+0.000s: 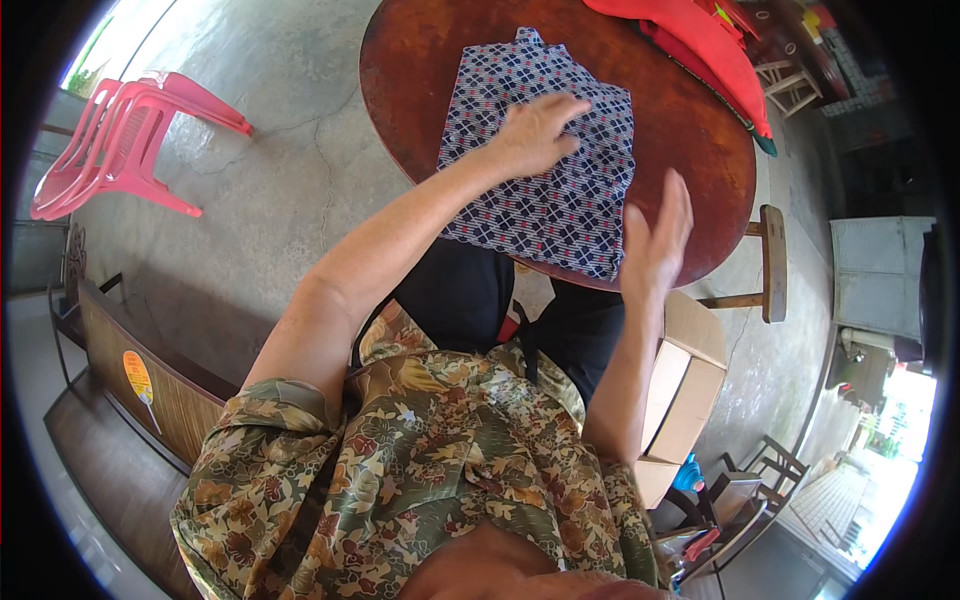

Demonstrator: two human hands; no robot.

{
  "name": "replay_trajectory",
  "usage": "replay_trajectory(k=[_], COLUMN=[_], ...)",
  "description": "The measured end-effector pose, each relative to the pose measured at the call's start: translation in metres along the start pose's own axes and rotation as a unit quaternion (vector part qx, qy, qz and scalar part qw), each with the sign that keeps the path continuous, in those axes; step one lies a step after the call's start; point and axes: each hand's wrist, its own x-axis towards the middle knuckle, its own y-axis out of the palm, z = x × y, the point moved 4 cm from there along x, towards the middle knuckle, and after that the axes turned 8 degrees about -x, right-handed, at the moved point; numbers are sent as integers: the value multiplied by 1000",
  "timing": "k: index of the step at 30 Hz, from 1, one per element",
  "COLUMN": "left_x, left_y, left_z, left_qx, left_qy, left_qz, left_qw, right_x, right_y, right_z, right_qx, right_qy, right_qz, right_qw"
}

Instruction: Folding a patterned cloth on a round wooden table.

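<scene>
A patterned cloth (525, 214), dark blue and white with small red marks, lies flat on the round reddish-brown wooden table (697, 217). It looks like a folded garment, with a short tab sticking out at its far end. My left hand (536, 139) is over the middle of the cloth, thumb apart from the slightly blurred fingers, gripping nothing. Whether its palm touches the cloth I cannot tell. Beside the cloth's near right edge, my right hand (656, 244) is raised with fingers pointing away from me and thumb spread, holding nothing.
Red fabric (697, 56) lies along the table's far right edge. A wooden stool (772, 262) stands right of the table. An open cardboard box (686, 390) is by my right side. Pink plastic chairs (135, 142) stand at left, and a wooden bench (150, 367) is behind my left.
</scene>
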Motion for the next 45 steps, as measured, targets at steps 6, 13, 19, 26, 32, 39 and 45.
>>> replay_trajectory(k=[6,13,19,26,32,39,45], left_x=[21,10,11,-3,-100,-128,-128], left_y=[-32,-30,-42,-62,-10,3,8], left_z=[23,59,74,31,-67,-42,-40], left_qx=[330,320,274,89,238,352,352], left_qy=[-123,-139,-53,-26,97,39,39], left_qz=[-35,-81,-168,-182,-11,39,43], left_qw=[935,934,945,979,966,934,934], right_x=[81,81,83,56,-30,-92,-89], right_y=[122,151,152,103,35,49,46], right_z=[-32,-51,-75,-97,-8,-15,-21], right_qx=[-126,-108,21,408,-50,-124,-107], right_qy=[-22,40,119,191,-105,4,2], right_qz=[117,168,112,-18,26,78,68], right_qw=[985,979,986,893,993,989,992])
